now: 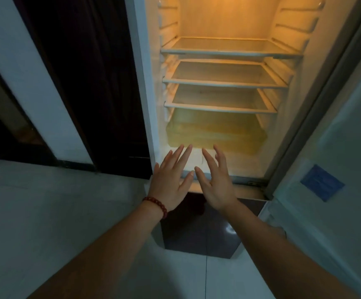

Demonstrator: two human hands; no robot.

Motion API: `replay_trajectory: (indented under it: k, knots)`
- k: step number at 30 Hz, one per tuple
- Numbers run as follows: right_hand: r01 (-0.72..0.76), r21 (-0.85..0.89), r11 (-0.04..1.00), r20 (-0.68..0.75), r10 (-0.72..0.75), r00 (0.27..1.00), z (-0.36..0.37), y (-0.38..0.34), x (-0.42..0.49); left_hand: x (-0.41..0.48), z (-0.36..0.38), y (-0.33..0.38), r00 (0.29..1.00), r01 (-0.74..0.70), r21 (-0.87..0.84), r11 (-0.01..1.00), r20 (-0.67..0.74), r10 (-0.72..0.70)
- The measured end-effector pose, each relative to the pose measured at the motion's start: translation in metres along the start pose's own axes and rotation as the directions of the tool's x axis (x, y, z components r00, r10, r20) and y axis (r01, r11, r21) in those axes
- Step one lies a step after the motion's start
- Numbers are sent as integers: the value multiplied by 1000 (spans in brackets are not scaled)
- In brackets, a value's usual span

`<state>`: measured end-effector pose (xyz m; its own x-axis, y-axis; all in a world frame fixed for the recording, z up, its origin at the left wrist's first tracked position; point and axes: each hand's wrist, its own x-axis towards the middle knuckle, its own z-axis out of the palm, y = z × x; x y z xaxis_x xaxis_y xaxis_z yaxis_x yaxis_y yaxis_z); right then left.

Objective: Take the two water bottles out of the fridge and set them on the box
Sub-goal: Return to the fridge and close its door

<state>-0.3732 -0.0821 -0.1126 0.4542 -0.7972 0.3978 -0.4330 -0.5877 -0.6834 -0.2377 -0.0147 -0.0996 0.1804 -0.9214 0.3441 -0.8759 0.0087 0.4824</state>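
While both hands hang empty before the lit fridge: no bottle is in either one.
Fridge (222,93): door swung wide to its right; three glass shelves and the yellowish drawer (216,134) at the bottom all look bare.
Water bottles: not visible anywhere in the fridge; the door's inner racks are out of view, so they may sit there or be out already. The box cannot be made out either.
Left hand (171,180): just below the drawer front, fingers spread, grip open, a red bead bracelet (157,205) at the wrist.
Right hand (215,182): close beside the left hand, thumbs almost meeting, fingers spread, holding nothing.
Step, as judged: either a reach is starting or the fridge is already emptied; which one cannot be told.
Next move calls for: finding the bottles first, probably by looking to the door.
Room: the fridge's left wall edge stands near the left hand; the open door (334,147) bounds the right; the floor below is clear.
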Motion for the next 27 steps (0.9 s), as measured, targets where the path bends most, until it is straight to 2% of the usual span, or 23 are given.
replay_trajectory:
  k: [4, 15, 21, 27]
  knots:
    - [24, 38, 999, -17, -24, 1000, -10, -24, -36, -43, -19, 20, 1000, -5, 10, 1000, -18, 5]
    - [49, 124, 991, -3, -49, 999, -38, -79, -158, -174, -49, 82, 989, 32, -102, 994, -139, -47]
    - [2, 177, 984, -12, 0, 1000, -65, -98, -212, -223, -51, 117, 986, 61, -283, 957, -131, -102]
    - [-58, 272, 961, -6, 62, 998, -89, -111, -247, -249, -61, 157, 966, 139, -591, 795, -95, -240]
